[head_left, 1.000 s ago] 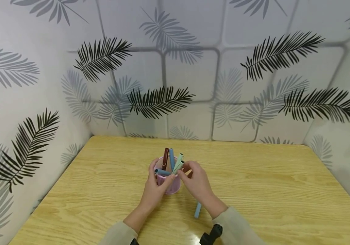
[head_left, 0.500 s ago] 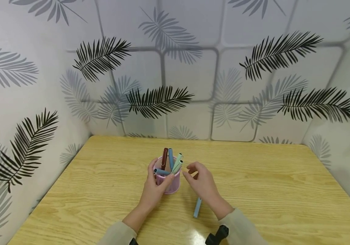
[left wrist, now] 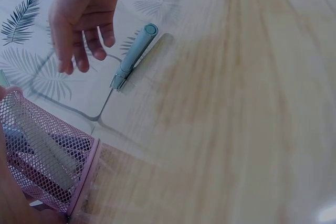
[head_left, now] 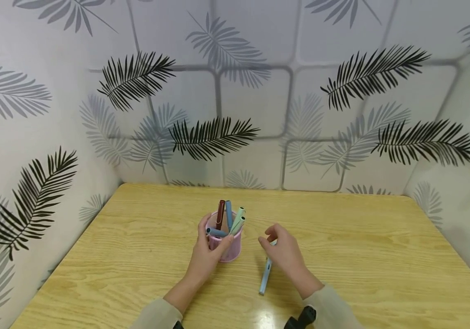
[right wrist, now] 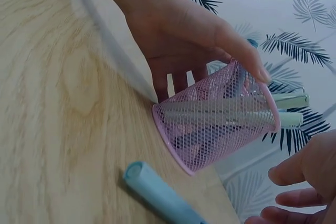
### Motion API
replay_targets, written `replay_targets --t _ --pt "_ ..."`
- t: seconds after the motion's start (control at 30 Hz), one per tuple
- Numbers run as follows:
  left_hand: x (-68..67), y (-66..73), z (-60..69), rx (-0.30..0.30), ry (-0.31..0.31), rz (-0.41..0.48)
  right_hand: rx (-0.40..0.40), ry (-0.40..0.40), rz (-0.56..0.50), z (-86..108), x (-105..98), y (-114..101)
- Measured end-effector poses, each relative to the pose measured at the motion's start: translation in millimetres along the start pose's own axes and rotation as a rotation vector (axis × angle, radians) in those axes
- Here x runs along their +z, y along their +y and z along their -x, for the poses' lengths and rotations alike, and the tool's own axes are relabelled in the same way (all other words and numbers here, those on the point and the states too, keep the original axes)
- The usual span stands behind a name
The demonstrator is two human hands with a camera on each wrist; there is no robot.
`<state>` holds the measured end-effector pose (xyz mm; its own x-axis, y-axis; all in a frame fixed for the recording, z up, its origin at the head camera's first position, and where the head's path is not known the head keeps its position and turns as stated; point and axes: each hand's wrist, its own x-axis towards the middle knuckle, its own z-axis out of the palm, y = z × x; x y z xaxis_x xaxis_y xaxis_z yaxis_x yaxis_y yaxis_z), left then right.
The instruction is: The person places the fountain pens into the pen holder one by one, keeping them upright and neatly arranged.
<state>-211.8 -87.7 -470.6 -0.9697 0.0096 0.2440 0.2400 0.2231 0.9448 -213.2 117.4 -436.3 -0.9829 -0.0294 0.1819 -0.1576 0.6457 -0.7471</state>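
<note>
My left hand (head_left: 204, 258) grips a pink mesh pen holder (head_left: 233, 246) upright on the table, thumb on the near side. In it stand a dark red pen (head_left: 220, 214), a blue pen (head_left: 229, 214) and two pale green pens (head_left: 238, 224); another blue pen (head_left: 217, 232) leans left over the rim. To the right lies a light blue pen (head_left: 265, 278) on the table. Above its far end hovers my right hand (head_left: 288, 253), holding nothing. In the left wrist view, the fingers of the right hand (left wrist: 86, 19) hang loosely, apart from that pen (left wrist: 135, 55).
The wooden table (head_left: 136, 246) reaches back to a wall (head_left: 255, 160) with a leaf pattern. Both sleeves (head_left: 333, 306) come in from the front edge of the head view, with a black wrist device (head_left: 300, 318) by the right one.
My right hand has let go of the pale green pen at the holder and moved right and toward me, over the pen on the table. The left hand stays on the holder.
</note>
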Motion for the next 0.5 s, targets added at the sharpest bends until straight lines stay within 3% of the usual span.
replay_targets --t 0.2,0.4,0.5 --pt "-0.8 1.6 0.0 -0.010 -0.015 -0.001 0.032 -0.024 0.044 5.1 -4.1 12.5" --pt "-4.1 29.2 7.3 -0.001 -0.036 0.004 0.097 -0.065 0.066 6.4 -7.7 23.3" --pt "-2.5 18.9 5.0 -0.004 -0.024 0.003 0.120 -0.087 0.084 6.3 -8.6 26.5"
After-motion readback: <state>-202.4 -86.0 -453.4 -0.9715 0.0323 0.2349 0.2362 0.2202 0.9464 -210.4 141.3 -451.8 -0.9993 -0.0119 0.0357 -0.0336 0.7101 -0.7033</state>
